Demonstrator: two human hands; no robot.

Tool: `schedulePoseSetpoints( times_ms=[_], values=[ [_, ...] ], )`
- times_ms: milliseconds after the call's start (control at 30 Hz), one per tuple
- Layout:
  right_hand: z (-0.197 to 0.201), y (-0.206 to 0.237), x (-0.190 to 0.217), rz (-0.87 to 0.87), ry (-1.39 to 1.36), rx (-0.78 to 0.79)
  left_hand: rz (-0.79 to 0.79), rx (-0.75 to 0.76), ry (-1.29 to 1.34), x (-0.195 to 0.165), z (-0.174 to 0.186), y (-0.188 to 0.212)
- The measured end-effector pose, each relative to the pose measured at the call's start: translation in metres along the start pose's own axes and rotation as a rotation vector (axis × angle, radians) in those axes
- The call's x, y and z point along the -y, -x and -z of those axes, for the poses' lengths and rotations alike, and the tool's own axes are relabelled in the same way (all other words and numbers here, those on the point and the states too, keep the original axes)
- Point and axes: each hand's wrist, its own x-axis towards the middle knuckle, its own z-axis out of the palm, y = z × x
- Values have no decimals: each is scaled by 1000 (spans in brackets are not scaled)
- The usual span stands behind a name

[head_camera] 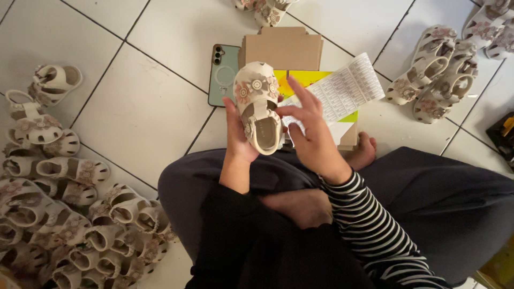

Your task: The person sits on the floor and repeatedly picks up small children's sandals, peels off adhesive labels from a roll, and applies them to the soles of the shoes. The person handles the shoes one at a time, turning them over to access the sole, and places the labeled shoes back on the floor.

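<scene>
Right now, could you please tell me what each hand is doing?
Left hand: closed around a small cream flowered sandal.
Right hand: open, fingers spread beside that sandal, holding nothing visible.

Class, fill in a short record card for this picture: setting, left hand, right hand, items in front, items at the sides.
Setting: person sitting cross-legged on white floor tiles
Left hand: holds a cream flowered sandal
Right hand: fingers spread beside the sandal, touching it
In front: green phone, brown cardboard box, sheet of small labels
Left side: pile of matching sandals
Right side: more sandals
</scene>
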Motion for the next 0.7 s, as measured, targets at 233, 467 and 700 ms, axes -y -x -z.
schedulePoseSetpoints(
  times_ms=[233, 467, 700],
  values=[
    [-17, -4, -2, 107, 94, -68, 18, 8, 26, 2, 4, 2],
    [-17, -1, -5, 77, 91, -68, -2, 1, -13, 3, 4, 1],
    [-21, -2, -7, 56, 93, -57, 13, -40, -24, 3, 2, 0]
  ],
)
